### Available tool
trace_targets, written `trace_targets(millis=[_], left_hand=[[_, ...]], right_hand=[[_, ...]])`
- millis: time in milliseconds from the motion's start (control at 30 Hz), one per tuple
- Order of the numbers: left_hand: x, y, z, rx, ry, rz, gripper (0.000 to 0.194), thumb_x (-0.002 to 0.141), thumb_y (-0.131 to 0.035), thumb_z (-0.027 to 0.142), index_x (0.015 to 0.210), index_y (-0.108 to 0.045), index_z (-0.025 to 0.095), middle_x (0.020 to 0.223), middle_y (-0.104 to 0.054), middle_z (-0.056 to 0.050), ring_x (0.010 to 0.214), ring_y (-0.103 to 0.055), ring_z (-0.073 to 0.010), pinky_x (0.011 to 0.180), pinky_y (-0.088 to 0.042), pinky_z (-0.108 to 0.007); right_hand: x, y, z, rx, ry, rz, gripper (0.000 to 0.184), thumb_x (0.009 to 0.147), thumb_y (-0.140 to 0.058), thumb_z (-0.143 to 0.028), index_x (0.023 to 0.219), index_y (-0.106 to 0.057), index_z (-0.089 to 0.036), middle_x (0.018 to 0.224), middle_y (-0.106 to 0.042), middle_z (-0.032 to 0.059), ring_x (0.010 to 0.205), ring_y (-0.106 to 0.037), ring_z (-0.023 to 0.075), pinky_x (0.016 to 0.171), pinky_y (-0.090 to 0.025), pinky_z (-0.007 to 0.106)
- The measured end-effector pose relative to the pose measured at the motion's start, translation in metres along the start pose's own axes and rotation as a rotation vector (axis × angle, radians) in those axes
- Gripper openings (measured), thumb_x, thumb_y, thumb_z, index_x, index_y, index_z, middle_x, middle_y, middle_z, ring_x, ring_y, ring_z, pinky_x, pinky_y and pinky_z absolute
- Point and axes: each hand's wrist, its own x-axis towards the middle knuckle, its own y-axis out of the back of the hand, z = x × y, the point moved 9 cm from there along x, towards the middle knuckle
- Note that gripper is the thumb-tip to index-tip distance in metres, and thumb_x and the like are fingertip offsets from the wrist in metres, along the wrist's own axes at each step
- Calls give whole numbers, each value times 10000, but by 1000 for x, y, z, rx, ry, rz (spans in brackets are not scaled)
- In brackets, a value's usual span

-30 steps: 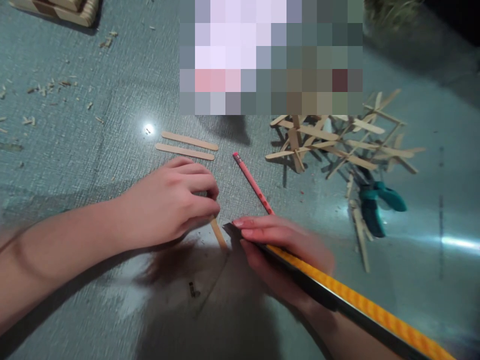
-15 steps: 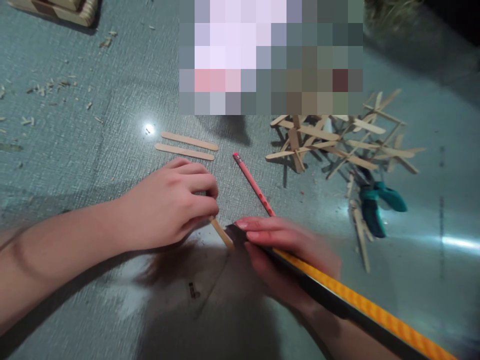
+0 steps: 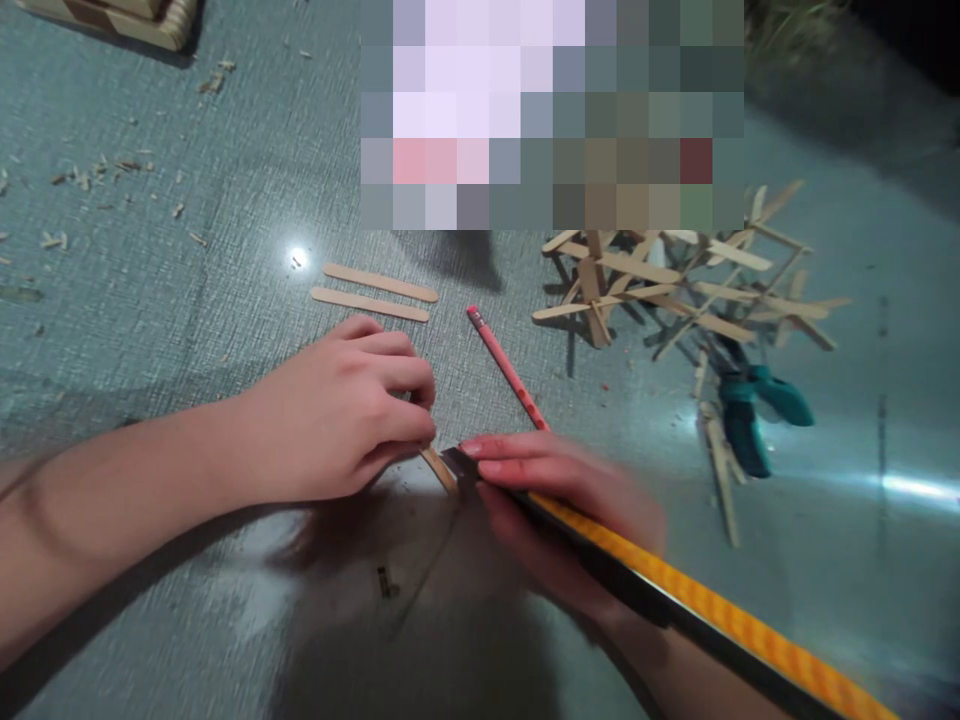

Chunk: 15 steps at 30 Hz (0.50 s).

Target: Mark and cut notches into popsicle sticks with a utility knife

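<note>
My left hand (image 3: 360, 405) is closed in a pinch on a wooden craft stick (image 3: 439, 472), whose lower end sticks out below the fingertips. In my right hand (image 3: 562, 480), a yellow-and-black utility knife (image 3: 645, 570) is gripped near its front. Its dark blade (image 3: 457, 462) lies at the stick, close to my left fingertips; whether it is cutting in is hard to make out. Two loose craft sticks (image 3: 379, 283) lie side by side beyond my left hand. Past my right fingers lies a pink pencil (image 3: 506, 365), its eraser end pointing away.
At right stands a lattice of joined craft sticks (image 3: 652, 290), with green-handled pliers (image 3: 750, 420) and stick pieces (image 3: 720, 470) by it. Wood shavings (image 3: 97, 175) are scattered at left. A wooden stick-built object (image 3: 142, 25) sits at top left. A blurred block covers the top middle.
My right hand and the knife have moved slightly left, bringing the blade further over toward my left fingertips. My left hand stays almost still, with the stick shifted a little.
</note>
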Motion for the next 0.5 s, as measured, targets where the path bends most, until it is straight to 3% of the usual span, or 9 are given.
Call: trace_targets(millis=[500], left_hand=[[0,-3,-5,-82,72,-40,206,1007,-640,253,884,-804,230,940,-723,-4,875,-591,-190,917,-354,-389]], right_hand=[[-2,-9,0,8,9,-34,242,913,-723,-64,1043,-707,-267,1018,-839,23,893,-831,165,838,-699,259]])
